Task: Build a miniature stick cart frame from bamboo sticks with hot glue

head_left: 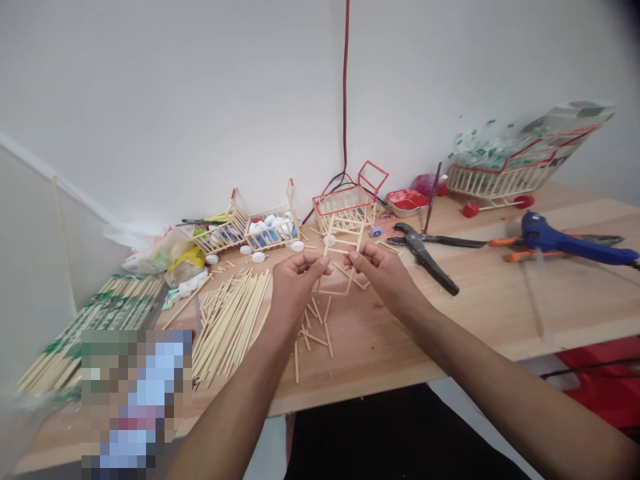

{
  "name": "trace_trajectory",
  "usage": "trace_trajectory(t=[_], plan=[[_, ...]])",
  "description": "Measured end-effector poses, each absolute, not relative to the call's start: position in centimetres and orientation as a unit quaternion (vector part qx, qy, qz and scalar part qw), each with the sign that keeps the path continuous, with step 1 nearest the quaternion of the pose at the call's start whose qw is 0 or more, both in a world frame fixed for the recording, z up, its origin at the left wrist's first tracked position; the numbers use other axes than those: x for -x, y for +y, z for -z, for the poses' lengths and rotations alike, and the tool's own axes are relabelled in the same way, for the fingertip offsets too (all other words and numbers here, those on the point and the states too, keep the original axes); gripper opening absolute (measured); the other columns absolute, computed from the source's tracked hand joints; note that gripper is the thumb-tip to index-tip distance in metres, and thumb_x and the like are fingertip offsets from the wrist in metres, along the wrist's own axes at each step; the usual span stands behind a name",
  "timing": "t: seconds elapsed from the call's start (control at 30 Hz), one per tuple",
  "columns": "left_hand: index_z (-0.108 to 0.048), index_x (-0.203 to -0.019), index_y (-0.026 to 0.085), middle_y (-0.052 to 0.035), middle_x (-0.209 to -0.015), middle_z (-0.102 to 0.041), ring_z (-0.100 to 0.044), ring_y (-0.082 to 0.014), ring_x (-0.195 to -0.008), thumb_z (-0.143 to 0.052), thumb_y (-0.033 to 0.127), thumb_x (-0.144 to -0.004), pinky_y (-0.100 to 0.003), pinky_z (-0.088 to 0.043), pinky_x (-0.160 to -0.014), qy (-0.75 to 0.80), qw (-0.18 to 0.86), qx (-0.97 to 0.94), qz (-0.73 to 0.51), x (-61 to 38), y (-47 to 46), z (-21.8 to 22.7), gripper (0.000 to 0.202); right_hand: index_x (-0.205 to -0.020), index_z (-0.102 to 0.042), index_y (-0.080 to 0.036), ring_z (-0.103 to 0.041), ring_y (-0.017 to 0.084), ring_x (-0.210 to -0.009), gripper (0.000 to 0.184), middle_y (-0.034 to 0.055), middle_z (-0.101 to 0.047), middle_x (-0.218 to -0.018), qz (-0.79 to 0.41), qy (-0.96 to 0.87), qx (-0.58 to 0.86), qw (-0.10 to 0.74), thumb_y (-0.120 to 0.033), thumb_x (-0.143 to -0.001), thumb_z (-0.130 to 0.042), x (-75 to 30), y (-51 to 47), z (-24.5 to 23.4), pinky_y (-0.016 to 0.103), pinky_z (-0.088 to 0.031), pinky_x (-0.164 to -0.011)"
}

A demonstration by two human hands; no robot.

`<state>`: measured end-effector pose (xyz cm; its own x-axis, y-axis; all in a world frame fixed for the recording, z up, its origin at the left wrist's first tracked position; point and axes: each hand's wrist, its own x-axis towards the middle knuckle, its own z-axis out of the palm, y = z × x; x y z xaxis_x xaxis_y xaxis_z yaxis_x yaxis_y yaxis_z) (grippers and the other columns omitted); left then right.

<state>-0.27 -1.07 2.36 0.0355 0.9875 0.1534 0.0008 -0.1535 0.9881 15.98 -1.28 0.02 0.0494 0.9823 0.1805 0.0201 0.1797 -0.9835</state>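
Note:
Above the middle of the wooden table, a small frame of thin wooden sticks [336,292] is held between both hands. My left hand [300,270] pinches its left side, while my right hand [377,270] pinches its right side with thumb and fingers. Under and in front of the hands lie several short cut sticks [315,337]. To the left is a loose pile of longer sticks [240,320]. Behind the hands stands a miniature cart with red-painted edges [345,200]. Exactly how the held sticks join is too fine to make out.
Black-handled pliers [425,257] and a blue glue gun [575,243] lie at right. A red paint tray [407,200] stands behind them. Two stick carts [273,230] with white wheels sit back left, a larger cart [500,180] back right. Packaged sticks [110,313] lie far left.

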Motion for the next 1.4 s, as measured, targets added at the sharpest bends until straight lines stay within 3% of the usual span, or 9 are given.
trace_trajectory(t=[0.53,0.8,1.03,1.4], plan=[[-0.069,-0.067,0.016,-0.0006,-0.063,-0.066,-0.055,-0.0113,-0.06,-0.075,0.031,-0.068,-0.025,-0.041,-0.068,0.457,0.477,-0.538,-0.524,0.37,-1.06,-2.23,0.017,-0.078,-0.063,-0.018,-0.059,0.016,-0.073,0.027,0.0042,-0.069,-0.081,-0.43,-0.556,0.474,0.53,-0.045,-0.078,-0.063,-16.35,-0.96,0.81,0.029,-0.041,-0.069],[-0.069,-0.067,0.015,-0.0009,-0.063,-0.066,-0.054,-0.011,-0.059,-0.074,0.031,-0.068,-0.026,-0.041,-0.067,0.46,0.474,-0.534,-0.528,0.4,-1.12,-2.26,0.017,-0.078,-0.063,-0.018,-0.055,0.015,-0.066,0.027,0.0025,-0.065,-0.074,-0.441,-0.556,0.484,0.513,-0.045,-0.076,-0.063,-16.43,-1.04,0.61,0.026,-0.038,-0.06],[-0.068,-0.067,0.015,-0.0015,-0.064,-0.067,-0.055,-0.0115,-0.06,-0.074,0.033,-0.068,-0.025,-0.041,-0.066,0.468,0.484,-0.527,-0.518,0.34,-1.14,-2.33,0.019,-0.078,-0.062,-0.018,-0.055,0.015,-0.067,0.026,0.0027,-0.065,-0.074,-0.439,-0.561,0.484,0.509,-0.044,-0.077,-0.063,-16.56,-0.96,0.69,0.027,-0.038,-0.062],[-0.076,-0.085,0.018,-0.0033,-0.073,-0.072,-0.06,-0.0134,-0.066,-0.08,0.032,-0.062,-0.025,-0.041,-0.062,0.446,0.567,-0.486,-0.493,0.48,-0.87,-2.07,0.027,-0.079,-0.064,-0.018,-0.055,0.015,-0.066,0.029,0.003,-0.068,-0.077,-0.445,-0.552,0.489,0.508,-0.047,-0.077,-0.062,-16.13,-1.35,0.42,0.027,-0.038,-0.061]])
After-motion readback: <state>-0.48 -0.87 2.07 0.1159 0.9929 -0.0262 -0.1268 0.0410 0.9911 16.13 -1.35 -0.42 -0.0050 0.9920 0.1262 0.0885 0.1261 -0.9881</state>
